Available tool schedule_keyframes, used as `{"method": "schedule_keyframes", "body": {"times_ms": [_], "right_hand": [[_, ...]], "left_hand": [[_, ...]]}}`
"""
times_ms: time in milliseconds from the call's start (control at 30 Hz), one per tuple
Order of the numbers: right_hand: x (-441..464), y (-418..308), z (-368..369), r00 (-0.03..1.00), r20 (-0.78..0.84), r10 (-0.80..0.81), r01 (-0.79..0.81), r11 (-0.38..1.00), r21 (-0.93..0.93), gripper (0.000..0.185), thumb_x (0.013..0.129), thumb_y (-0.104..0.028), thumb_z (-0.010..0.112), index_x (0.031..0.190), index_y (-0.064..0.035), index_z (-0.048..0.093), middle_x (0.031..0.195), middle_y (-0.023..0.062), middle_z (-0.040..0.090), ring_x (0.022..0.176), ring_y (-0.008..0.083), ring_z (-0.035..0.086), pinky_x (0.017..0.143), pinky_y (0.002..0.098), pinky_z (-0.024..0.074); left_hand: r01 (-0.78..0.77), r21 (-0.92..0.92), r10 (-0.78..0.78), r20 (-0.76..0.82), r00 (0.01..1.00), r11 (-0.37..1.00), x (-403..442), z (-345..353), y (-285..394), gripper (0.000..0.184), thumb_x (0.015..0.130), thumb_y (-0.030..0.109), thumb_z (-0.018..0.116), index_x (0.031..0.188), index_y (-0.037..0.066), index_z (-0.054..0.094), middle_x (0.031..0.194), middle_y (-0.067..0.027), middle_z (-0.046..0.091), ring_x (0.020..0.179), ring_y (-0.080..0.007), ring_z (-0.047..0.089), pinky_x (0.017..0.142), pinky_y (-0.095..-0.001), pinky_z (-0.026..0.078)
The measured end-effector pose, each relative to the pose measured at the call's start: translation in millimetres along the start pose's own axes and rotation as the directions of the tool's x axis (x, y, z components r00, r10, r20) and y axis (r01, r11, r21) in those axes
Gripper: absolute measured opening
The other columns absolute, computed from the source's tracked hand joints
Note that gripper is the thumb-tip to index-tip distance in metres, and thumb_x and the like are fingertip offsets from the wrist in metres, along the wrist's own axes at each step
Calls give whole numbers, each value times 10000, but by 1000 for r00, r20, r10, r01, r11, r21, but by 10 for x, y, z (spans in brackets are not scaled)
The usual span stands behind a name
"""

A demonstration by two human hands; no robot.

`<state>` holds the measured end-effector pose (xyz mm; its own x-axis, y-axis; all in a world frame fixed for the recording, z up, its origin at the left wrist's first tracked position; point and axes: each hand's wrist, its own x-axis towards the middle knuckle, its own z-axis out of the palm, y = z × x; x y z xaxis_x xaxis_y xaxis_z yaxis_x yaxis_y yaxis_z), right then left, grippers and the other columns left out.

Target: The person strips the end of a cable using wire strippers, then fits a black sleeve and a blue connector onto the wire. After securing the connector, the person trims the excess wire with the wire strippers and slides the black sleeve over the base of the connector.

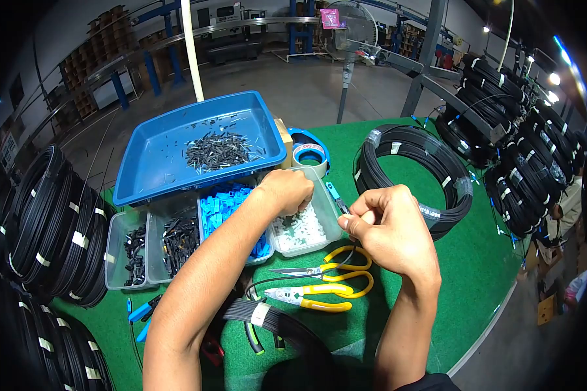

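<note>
My left hand [285, 190] reaches into a clear bin [331, 225] of small white plastic pieces [303, 229]; its fingers are curled and their tips are hidden. At the right, my right hand [394, 228] is closed on a black cable connector with a light blue tip [335, 194], which points up and left. A thin black cable [293, 275] curves below this hand. Beneath my hands lie yellow-handled scissors [336, 270] and a yellow-handled stripper [310, 298]. Under my left forearm runs a coil of black cable [280, 320].
A blue tray [209, 179] holding black pieces stands behind bins of blue clips [222, 212] and black parts [179, 244]. Tape rolls [311, 155] sit at the back. A cable coil [414, 173] lies right on the green table [463, 280]; stacked coils [52, 228] stand left.
</note>
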<state>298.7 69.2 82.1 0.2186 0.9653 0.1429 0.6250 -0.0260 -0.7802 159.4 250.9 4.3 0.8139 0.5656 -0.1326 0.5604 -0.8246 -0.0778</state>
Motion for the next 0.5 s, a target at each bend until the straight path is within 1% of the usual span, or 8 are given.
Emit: {"method": "schedule_keyframes", "body": {"times_ms": [67, 100, 167, 200, 267, 400, 467, 500], "right_hand": [[-1, -3, -10, 1000, 2, 4, -4, 1000, 8, 141, 755, -70, 748, 732, 57, 690, 556, 160, 574, 513, 172, 574, 545, 357, 457], [-6, 0, -10, 1000, 6, 9, -9, 1000, 15, 136, 756, -67, 746, 739, 57, 692, 557, 157, 577, 513, 165, 572, 543, 353, 456], [-14, -1, -8, 1000, 11, 0, 0, 1000, 26, 133, 757, -64, 745, 744, 57, 693, 558, 153, 579, 510, 161, 566, 539, 349, 453], [-10, -10, -5, 1000, 13, -16, 16, 999, 37, 129, 759, -61, 744, 749, 57, 693, 559, 149, 581, 507, 157, 561, 535, 344, 450], [-14, -31, 7, 1000, 13, -20, 20, 999, 27, 129, 759, -59, 743, 745, 59, 692, 555, 148, 578, 506, 155, 560, 533, 341, 450], [-2, -15, 21, 999, 23, -30, 29, 999, 13, 132, 760, -58, 742, 735, 60, 690, 544, 147, 571, 505, 152, 568, 530, 337, 452], [-1, -22, 30, 999, 28, -28, 27, 999, 20, 131, 760, -57, 741, 732, 60, 690, 540, 145, 568, 502, 150, 566, 528, 336, 451], [-1, -27, 31, 999, 30, -26, 25, 999, 25, 130, 760, -56, 740, 729, 59, 689, 536, 144, 565, 499, 148, 564, 525, 335, 450]], "left_hand": [[4, 47, -1, -61, 998, 999, 4, 14, 4, 176, 722, 126, 726, 862, 210, 792, 841, -78, 736, 836, -278, 725, 710, -407, 578], [3, 44, 0, -58, 998, 999, 11, 51, 2, 176, 722, 126, 726, 862, 210, 792, 841, -78, 736, 836, -278, 725, 710, -407, 578], [-66, -10, 62, -229, 971, 998, 9, 93, 0, 106, 685, 109, 735, 756, 179, 771, 859, -119, 737, 842, -308, 729, 714, -422, 581], [-63, -8, 60, -229, 972, 998, -4, 79, 6, 106, 685, 109, 735, 756, 179, 771, 859, -119, 737, 842, -308, 729, 714, -422, 581], [-49, -50, 41, -138, 990, 998, -14, 38, 33, 82, 680, 125, 730, 739, 167, 767, 843, -127, 735, 825, -312, 729, 699, -427, 580], [-44, -33, 39, -132, 991, 998, 1, 48, -21, 58, 674, 129, 721, 714, 144, 760, 806, -132, 730, 792, -318, 727, 682, -431, 579], [-58, 20, 60, -95, 994, 998, -16, 49, -53, 120, 725, 199, 742, 833, 193, 794, 784, -98, 729, 776, -301, 720, 701, -422, 581], [-57, 21, 59, -94, 994, 998, -32, 42, -62, 120, 725, 199, 742, 833, 193, 794, 784, -98, 729, 776, -301, 720, 701, -422, 581]]}}
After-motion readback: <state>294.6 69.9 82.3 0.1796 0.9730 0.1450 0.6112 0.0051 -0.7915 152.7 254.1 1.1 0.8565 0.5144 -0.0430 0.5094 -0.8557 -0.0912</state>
